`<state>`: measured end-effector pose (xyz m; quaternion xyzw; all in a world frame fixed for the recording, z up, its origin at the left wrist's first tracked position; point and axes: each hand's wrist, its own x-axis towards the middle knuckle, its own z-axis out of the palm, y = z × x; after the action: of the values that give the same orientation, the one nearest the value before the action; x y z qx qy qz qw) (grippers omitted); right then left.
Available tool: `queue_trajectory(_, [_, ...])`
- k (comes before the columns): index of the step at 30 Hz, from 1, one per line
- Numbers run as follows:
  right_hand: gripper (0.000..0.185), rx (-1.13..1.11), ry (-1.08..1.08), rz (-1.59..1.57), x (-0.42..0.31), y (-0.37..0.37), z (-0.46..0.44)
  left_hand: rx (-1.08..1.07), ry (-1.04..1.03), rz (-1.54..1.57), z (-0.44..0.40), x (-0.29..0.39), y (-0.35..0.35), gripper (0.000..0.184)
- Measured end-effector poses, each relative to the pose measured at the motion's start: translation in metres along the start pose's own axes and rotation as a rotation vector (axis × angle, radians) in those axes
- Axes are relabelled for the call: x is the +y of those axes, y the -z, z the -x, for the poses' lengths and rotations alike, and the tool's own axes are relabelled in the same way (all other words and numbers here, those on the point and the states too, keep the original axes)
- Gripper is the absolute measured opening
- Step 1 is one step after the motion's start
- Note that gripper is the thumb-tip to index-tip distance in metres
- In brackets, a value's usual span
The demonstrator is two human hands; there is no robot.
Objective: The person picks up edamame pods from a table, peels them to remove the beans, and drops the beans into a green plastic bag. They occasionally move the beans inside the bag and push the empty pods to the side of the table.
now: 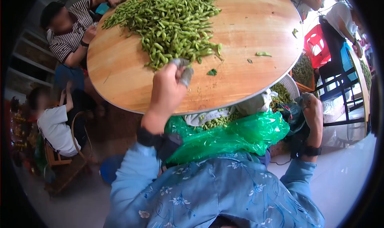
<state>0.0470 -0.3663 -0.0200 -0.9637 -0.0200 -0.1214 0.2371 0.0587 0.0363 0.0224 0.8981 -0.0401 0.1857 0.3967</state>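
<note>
My left hand [166,90] is over the near edge of the round wooden table [240,84], by the tip of a pile of green soybean pods [172,28]. Its thumb and forefinger wear grey coverings and stand slightly apart, with nothing visible between them. Low on the right, my right hand [313,111] is closed, a grey covering on a fingertip; whatever it holds is hidden. Beside that hand is a dark plastic bag [295,115]. A green plastic bag [228,136] lies across my lap, with shelled beans [219,122] behind it under the table edge.
Single pods [263,53] and a leaf bit [212,72] lie on the table. A basket of pods [283,93] and an orange crate [303,70] stand at right. A person in a striped shirt [72,32] and a seated person [60,128] are at left; others work at right.
</note>
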Motion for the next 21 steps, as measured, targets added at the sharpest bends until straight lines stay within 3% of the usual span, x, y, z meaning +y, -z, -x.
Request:
queue_trajectory(2, [0.018, -0.013, -0.024, -0.026, -0.015, -0.001, -0.001, -0.031, 0.01, -0.08, -0.013, -0.018, -0.004, 0.011])
queue_trajectory(4, [0.016, 0.014, -0.006, -0.011, -0.015, -0.008, -0.003, -0.125, -0.219, -0.367, -0.019, -0.027, -0.007, 0.01])
queue_trajectory(5, [0.016, 0.008, -0.011, -0.005, -0.02, -0.01, -0.003, -0.132, -0.216, -0.361, -0.018, -0.028, -0.008, 0.01])
queue_trajectory(7, [0.012, -0.018, -0.042, -0.548, -0.046, -0.018, -0.003, -0.123, -0.184, -0.32, -0.018, -0.029, -0.009, 0.011])
queue_trajectory(9, [0.013, -0.111, -0.002, -0.742, -0.07, -0.025, -0.002, -0.087, -0.208, -0.333, -0.017, -0.026, -0.006, 0.011])
queue_trajectory(11, [0.015, -0.24, -0.007, -0.922, -0.101, -0.031, -0.001, 0.019, -0.012, -0.208, -0.014, -0.012, 0.001, 0.009])
queue_trajectory(13, [0.018, -0.335, -0.009, -1.068, -0.136, -0.038, -0.001, 0.081, -0.117, -0.099, -0.009, -0.01, 0.001, 0.008])
queue_trajectory(15, [0.02, -0.468, 0.029, -1.182, -0.163, -0.045, -0.003, 0.013, -0.005, 0.23, 0.006, 0.016, 0.003, 0.012])
queue_trajectory(17, [0.021, -0.629, -0.135, -1.246, -0.186, -0.043, -0.003, -0.02, 0.0, 0.352, 0.021, 0.025, -0.003, 0.014])
queue_trajectory(18, [0.02, -0.654, -0.116, -1.304, -0.19, -0.046, -0.003, 0.052, -0.04, 0.39, 0.027, 0.025, -0.009, 0.013])
queue_trajectory(21, [0.019, -0.675, -0.147, -1.412, -0.198, -0.054, 0.0, -0.006, -0.114, 0.339, 0.039, 0.028, -0.008, 0.015])
